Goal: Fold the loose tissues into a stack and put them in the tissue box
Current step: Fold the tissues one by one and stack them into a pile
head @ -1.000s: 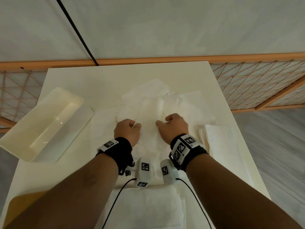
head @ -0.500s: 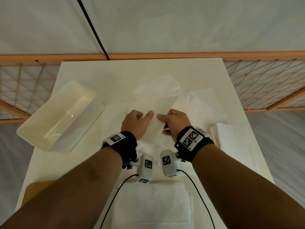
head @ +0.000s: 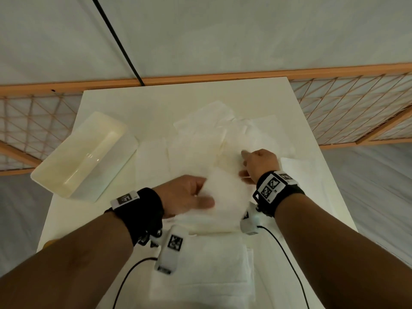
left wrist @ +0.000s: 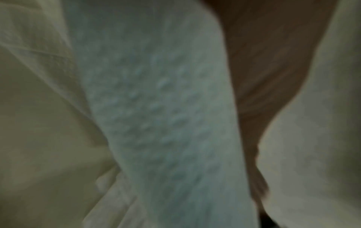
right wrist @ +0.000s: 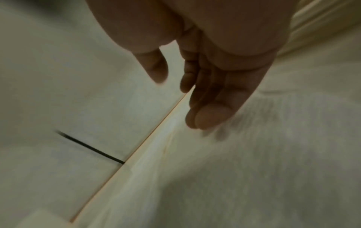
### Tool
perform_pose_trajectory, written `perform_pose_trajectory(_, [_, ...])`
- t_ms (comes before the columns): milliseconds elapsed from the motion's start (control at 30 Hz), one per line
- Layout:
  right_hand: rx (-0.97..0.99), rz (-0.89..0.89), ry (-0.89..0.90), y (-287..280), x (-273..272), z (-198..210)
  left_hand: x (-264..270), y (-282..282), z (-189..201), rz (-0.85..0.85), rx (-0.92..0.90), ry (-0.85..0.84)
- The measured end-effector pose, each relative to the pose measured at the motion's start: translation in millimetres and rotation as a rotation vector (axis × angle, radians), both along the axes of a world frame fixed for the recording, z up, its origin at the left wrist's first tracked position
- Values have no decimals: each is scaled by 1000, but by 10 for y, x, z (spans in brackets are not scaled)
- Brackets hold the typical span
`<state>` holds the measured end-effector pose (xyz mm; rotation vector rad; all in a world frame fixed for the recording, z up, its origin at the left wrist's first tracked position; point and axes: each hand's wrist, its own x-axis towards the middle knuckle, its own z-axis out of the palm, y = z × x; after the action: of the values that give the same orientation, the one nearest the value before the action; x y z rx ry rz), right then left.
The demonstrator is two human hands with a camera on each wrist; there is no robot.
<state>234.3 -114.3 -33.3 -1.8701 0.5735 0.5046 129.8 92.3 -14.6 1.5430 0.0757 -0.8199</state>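
Dim, soft, warm light; wide-angle bending at edges; both wrist views blurred, perhaps by motion.

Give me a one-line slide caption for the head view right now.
Left hand holds a tissue over the loose tissues; right hand open beside it; tissue box at left.

We cannot resolve the left hand [head: 185, 195]: motion blur smears it, and the lifted tissue [head: 225, 195] covers its fingertips. The left wrist view is blurred throughout. Our forearms are cut off at the head view's lower edge.
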Motion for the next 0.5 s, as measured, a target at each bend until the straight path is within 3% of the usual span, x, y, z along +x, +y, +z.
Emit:
perform_pose_trajectory(67, [-119,74,21,-12,24,-28,-76,-41,98,-330,7,10])
perform_pose_trajectory(133, [-186,121,50,10,34,-19,-99,-105,152,-509,22,71])
perform_pose_trajectory(233, [-245,165,77,58,60,-46,-102,-234,131,-684,172,70])
perform_pose_trajectory(333, [-349,244,78,91,94,-64,-163,-366,15,-835,502,-58])
perform_pose_trajectory(500, [-397,270,48,91,129,-84,-315,-495,-194,-896,782,-165])
